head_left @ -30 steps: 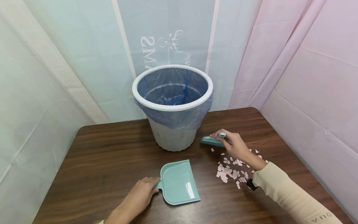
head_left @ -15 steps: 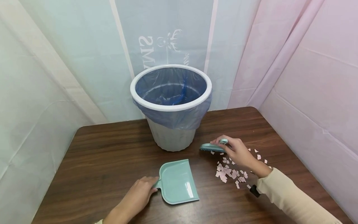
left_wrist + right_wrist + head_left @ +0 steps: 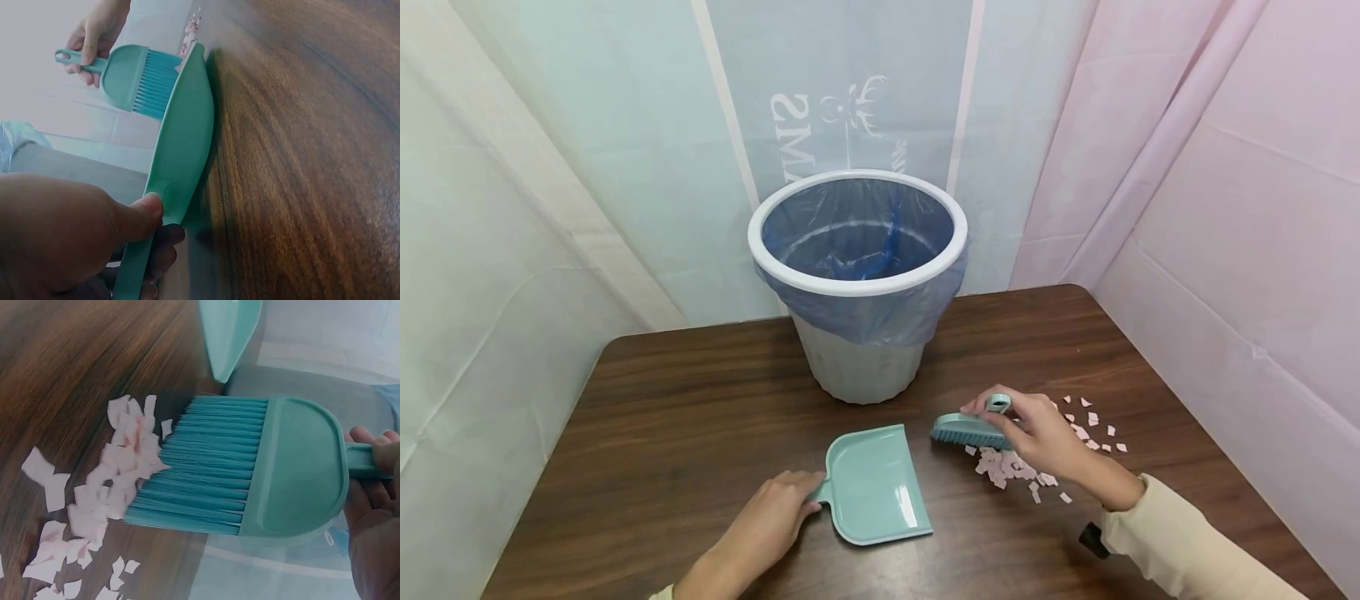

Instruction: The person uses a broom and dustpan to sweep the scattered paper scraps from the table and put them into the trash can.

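The left hand [image 3: 767, 517] comes in from the bottom edge, forearm slanting up and inward, palm turned down. It grips the handle of the pan [image 3: 876, 487], with the thumb laid along the upper face and the fingers curled beneath, as the left wrist view shows. The pan is on the bench [image 3: 700, 433], in front of the bin [image 3: 865, 371], its wide open edge facing the scraps [image 3: 1003, 468].

The right hand [image 3: 1048, 437] reaches in from the lower right, its forearm running up and to the left out of a pale sleeve [image 3: 1180, 542]. Its fingers and thumb pinch the handle of the brush [image 3: 966, 427], whose looped end stands up above the hand. The brush head points left, toward the gap between bin and pan, bristles downward. In the right wrist view the bristle tips meet the edge of the main heap of scraps; how firmly they press on the bench is hard to judge.

Most scraps lie heaped just below the brush, to the right of the pan and apart from it, with a looser scatter beyond the right hand.
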`<state>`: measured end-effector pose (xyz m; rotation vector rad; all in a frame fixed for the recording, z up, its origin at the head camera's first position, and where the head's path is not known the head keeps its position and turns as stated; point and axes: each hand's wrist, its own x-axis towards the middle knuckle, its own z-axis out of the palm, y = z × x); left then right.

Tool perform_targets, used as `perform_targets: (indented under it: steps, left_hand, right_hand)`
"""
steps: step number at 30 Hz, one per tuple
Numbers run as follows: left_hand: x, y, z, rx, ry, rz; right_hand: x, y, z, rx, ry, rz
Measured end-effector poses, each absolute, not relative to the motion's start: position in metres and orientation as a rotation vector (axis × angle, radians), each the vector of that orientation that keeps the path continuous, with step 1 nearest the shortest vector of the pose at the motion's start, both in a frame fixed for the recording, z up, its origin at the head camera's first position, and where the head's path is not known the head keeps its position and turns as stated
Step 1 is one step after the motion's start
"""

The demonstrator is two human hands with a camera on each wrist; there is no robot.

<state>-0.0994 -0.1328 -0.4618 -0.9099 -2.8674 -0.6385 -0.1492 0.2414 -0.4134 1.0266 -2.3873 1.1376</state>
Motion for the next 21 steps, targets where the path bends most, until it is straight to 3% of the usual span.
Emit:
perform_targets:
  steps: [12, 21]
  left_hand:
    - [-0.1, -0.133, -0.462, -0.908, -2.904, -0.666]
    - [-0.101, -0.133, -0.459, -0.895, -2.94, -0.692]
  right_hand:
    - [-0.135, 0.234, -0.393, 0.586, -2.281, 1.052]
    - [-0.121, 0.235, -0.395, 0.429, -2.276, 0.734]
